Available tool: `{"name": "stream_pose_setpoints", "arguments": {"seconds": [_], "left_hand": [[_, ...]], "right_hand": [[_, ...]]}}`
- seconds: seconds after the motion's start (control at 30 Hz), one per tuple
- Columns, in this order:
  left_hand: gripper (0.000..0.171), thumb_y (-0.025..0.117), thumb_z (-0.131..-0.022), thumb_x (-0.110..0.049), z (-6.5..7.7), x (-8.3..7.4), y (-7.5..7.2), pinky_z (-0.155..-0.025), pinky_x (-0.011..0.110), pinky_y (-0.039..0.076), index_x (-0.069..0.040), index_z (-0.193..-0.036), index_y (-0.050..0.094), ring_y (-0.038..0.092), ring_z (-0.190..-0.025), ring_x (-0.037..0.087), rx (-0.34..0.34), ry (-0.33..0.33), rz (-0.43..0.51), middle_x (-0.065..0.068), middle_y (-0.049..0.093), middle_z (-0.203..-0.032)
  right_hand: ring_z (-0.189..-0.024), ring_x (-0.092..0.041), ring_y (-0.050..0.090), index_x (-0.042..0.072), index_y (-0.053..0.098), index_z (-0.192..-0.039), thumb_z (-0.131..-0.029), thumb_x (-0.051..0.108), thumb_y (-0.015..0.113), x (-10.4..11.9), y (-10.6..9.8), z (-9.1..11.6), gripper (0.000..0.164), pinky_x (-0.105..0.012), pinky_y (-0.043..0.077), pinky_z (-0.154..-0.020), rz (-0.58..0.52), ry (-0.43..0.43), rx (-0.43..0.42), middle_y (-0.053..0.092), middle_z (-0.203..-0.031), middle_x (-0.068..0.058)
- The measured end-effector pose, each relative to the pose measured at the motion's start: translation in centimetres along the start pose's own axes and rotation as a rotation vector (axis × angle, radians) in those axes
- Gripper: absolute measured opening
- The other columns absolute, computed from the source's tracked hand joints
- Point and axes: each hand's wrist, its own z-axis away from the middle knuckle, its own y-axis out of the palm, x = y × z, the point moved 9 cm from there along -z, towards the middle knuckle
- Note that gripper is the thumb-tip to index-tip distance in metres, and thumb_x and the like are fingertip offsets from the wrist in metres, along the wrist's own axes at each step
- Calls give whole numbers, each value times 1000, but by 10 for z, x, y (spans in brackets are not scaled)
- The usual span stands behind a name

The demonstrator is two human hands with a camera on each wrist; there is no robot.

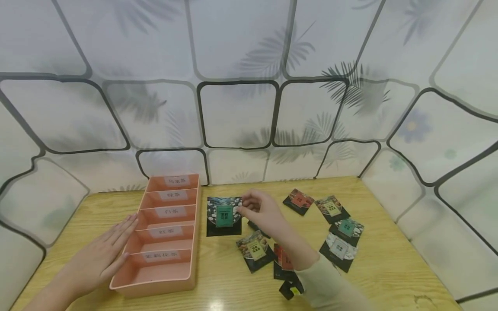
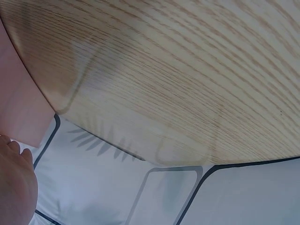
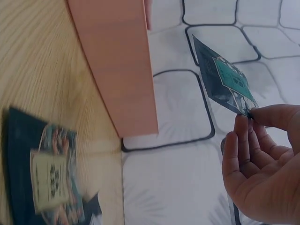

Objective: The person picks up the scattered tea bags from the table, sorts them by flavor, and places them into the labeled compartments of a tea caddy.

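While right hand (image 1: 265, 212) pinches green-labelled packet (image 1: 224, 217) | flat left hand (image 1: 97, 255) touches box (image 1: 163, 285) | forearm (image 1: 304, 252) partly hides red-labelled packet (image 1: 282, 260)

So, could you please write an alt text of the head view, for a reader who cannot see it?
A person's right-hand grip holds a green-labelled dark packet beside a pink compartment box, while the left hand touches the box's left side. More packets lie on the wooden table to the right.
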Motion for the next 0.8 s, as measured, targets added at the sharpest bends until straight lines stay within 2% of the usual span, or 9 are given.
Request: {"name": "stream_pose_setpoints", "arguments": {"seconds": [0.4,0.6,0.8], "left_hand": [[74,65,-103,-26,0,1,-2,-130,12,-4,2,-164,34,-2,-165,2,19,-15,-12,2,14,-180],[77,65,-103,-29,1,2,0,-129,10,-6,-1,-166,31,-6,-164,-1,45,-40,-30,-1,12,-180],[76,66,-102,-27,0,0,-1,-129,11,-5,1,-165,34,-5,-164,0,30,-37,-27,0,13,-180]], "right_hand": [[-84,-5,61,-1,70,-119,-100,9,72,27,59,-4,21,-17,53,-77,-57,-52,85,75,-105,-21],[-80,-3,60,0,71,-114,-98,8,74,30,85,-6,18,-16,53,-75,-75,-54,100,75,-100,-17],[-77,1,58,0,71,-110,-96,5,75,29,105,-6,15,-13,53,-75,-77,-50,108,74,-97,-13]]}}
